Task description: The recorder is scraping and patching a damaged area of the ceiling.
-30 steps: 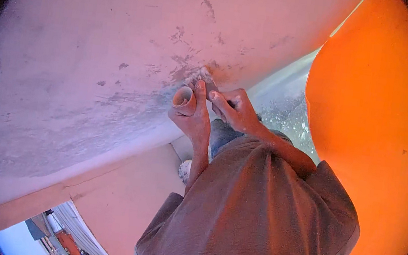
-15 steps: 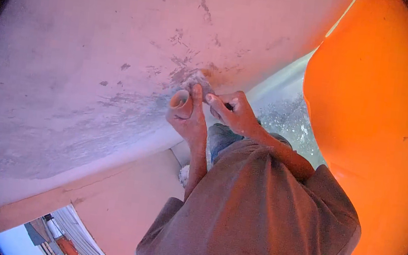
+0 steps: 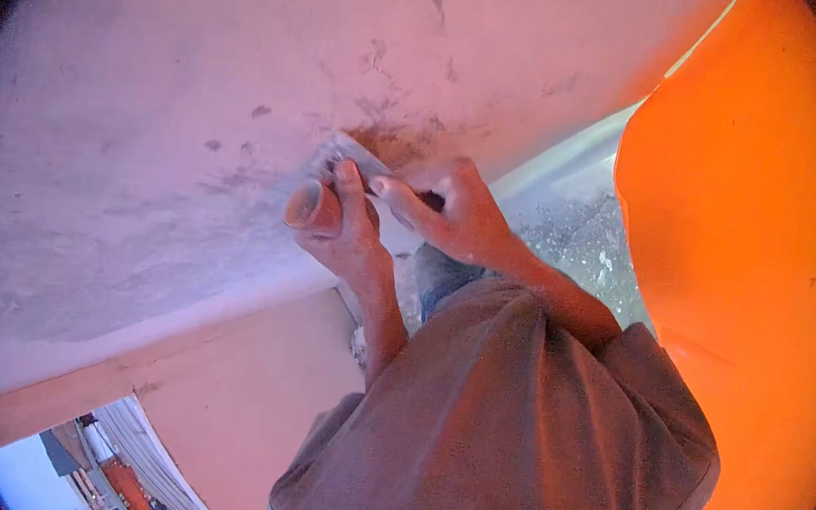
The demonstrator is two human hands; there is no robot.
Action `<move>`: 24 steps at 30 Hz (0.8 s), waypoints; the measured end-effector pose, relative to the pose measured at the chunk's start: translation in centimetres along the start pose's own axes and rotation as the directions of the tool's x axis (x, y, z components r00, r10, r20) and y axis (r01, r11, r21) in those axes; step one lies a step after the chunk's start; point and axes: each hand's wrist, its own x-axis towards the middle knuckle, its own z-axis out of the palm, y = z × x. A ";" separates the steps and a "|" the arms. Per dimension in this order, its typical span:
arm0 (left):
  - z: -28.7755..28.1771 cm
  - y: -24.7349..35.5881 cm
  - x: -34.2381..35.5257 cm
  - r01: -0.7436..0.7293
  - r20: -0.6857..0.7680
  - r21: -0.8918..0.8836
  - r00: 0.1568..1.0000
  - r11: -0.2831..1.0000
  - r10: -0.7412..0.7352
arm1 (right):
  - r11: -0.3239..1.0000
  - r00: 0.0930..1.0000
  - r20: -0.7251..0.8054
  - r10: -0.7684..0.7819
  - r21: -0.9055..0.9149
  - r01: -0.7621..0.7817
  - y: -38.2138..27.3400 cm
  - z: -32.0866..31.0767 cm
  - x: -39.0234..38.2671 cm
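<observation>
My left hand point(image 3: 354, 244) is closed around a small tan cup-shaped thing point(image 3: 305, 205) with a round open end. Its thumb rises against a flat grey blade. That blade belongs to what looks like a scraper point(image 3: 363, 156), which lies tilted close against the pinkish wall point(image 3: 177, 78). My right hand point(image 3: 472, 220) grips the scraper from the other side, with a bit of dark handle showing in the fist. Dark scuffs and a brownish patch point(image 3: 405, 144) mark the wall around the blade. Whether the blade touches the wall I cannot tell.
An orange surface point(image 3: 754, 224) curves along the right side. Between it and the wall lies a grey floor point(image 3: 583, 225) with white specks. At lower left, past a tan surface point(image 3: 253, 378), an opening shows a striped grey cloth point(image 3: 145, 447) and assorted items.
Both hands have shifted left along the wall, carrying the scraper and the cup-shaped thing. More of the brownish patch now shows beside the blade. The view has turned slightly.
</observation>
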 end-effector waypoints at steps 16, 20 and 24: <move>-0.4 0.0 -0.9 0.032 -0.064 0.000 0.997 0.999 -0.032 | 0.998 0.997 -0.056 -0.043 0.034 0.045 1.5 1.8 -0.9; -0.7 1.2 -1.0 0.012 -0.004 0.028 1.000 1.000 -0.012 | 0.983 0.988 0.056 0.146 0.101 -0.151 1.1 1.5 -1.3; -0.3 0.3 -0.7 -0.088 -0.040 0.058 0.995 0.994 0.091 | 0.982 1.000 -0.017 -0.010 0.189 0.013 1.2 2.1 -1.1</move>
